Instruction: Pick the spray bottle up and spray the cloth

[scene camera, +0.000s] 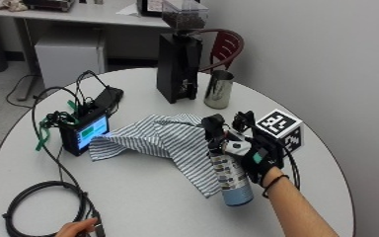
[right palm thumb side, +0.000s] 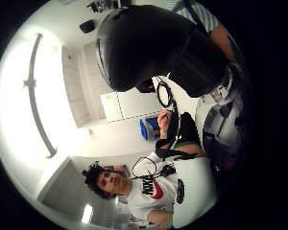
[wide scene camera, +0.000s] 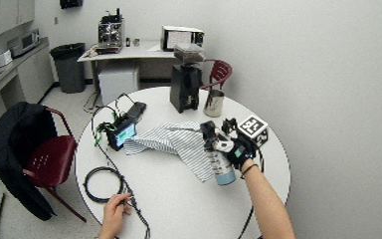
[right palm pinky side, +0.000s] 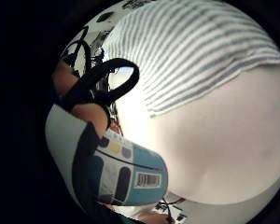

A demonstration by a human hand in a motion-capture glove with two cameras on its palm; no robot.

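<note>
right hand [scene camera: 258,157] grip: fingers curled round spray bottle [scene camera: 229,177], frame center-right | bottle upright beside striped cloth [scene camera: 163,140] | cloth on worktop [scene camera: 143,197]

I sit at a round white table [wide scene camera: 178,199] with a plain white wall [wide scene camera: 323,74] close on my right hand's side. Beyond my hands, a dark red chair [wide scene camera: 221,71] stands at the table's far edge, a grey desk [wide scene camera: 121,54] and a black bin [wide scene camera: 68,59] behind it. Past my left hand, another red chair [wide scene camera: 45,159] carries a black jacket [wide scene camera: 15,149] on the pale floor [wide scene camera: 19,224].
</note>
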